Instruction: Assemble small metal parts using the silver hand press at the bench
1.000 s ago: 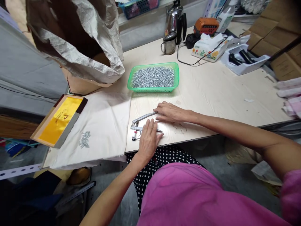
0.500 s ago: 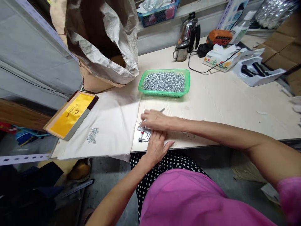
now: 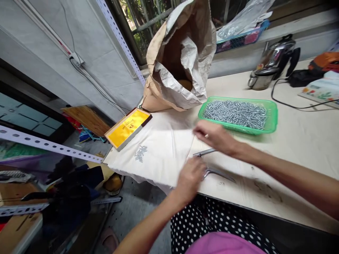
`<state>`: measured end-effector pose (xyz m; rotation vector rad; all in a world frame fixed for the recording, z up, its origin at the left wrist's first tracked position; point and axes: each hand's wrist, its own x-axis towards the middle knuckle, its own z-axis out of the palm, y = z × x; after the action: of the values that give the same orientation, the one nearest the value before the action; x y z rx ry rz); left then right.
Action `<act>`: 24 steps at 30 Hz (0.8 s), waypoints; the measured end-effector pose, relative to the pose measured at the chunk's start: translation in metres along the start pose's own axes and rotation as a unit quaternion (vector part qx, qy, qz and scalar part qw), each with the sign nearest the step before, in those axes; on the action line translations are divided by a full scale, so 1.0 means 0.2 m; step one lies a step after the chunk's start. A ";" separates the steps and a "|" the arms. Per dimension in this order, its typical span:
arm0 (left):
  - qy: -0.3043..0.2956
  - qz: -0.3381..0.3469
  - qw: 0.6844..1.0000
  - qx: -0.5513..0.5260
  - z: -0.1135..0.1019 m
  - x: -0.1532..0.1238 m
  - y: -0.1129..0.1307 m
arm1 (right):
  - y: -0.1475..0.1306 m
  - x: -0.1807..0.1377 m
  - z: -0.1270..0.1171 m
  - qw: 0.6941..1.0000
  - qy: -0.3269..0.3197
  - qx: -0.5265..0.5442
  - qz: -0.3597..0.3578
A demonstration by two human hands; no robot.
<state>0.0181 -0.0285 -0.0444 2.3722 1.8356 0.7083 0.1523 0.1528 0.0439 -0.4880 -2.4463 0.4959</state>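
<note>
My left hand [image 3: 192, 176] is closed around the head end of a metal plier-like tool [image 3: 221, 173] near the table's front edge. Two arms of this tool stick out to the right, spread apart, and its jaws are hidden by my fingers. My right hand [image 3: 218, 139] is raised just above the upper arm, fingers curled into a pinch. A tiny pale spot shows at those fingertips, too blurred to name. Beyond it, a green plastic basket [image 3: 272, 118] is filled with small silvery metal pins [image 3: 235, 113]. More pins [image 3: 141, 153] lie in a small pile on the white cloth [image 3: 164, 151].
An open box with yellow lining [image 3: 128, 128] lies at the table's left edge. Behind it stands a large open paper sack [image 3: 159, 88]. A metal cup [image 3: 261, 81], a kettle [image 3: 278, 53] and a black cable [image 3: 288, 104] are at the back right.
The view has swung left. My right hand has lifted off the tool and moved toward the basket; my left hand has shifted onto the tool's head end. The tool's arms now show spread apart.
</note>
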 end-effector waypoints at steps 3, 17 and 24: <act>0.052 -0.149 0.976 0.152 -0.31 -0.03 -0.42 | 0.21 0.02 -0.26 0.991 0.085 -0.080 0.071; -0.253 -0.163 0.901 0.314 -0.70 0.00 -1.05 | 0.27 -0.54 -0.06 0.994 0.002 -0.071 0.081; -0.281 -0.127 0.903 0.300 -0.73 0.01 -1.09 | 0.00 -0.72 0.04 0.992 -0.083 0.011 0.095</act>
<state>-0.2339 0.0033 0.0169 2.1860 2.1965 -0.6023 0.2573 0.0867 -0.0309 -0.7001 -2.5611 0.6666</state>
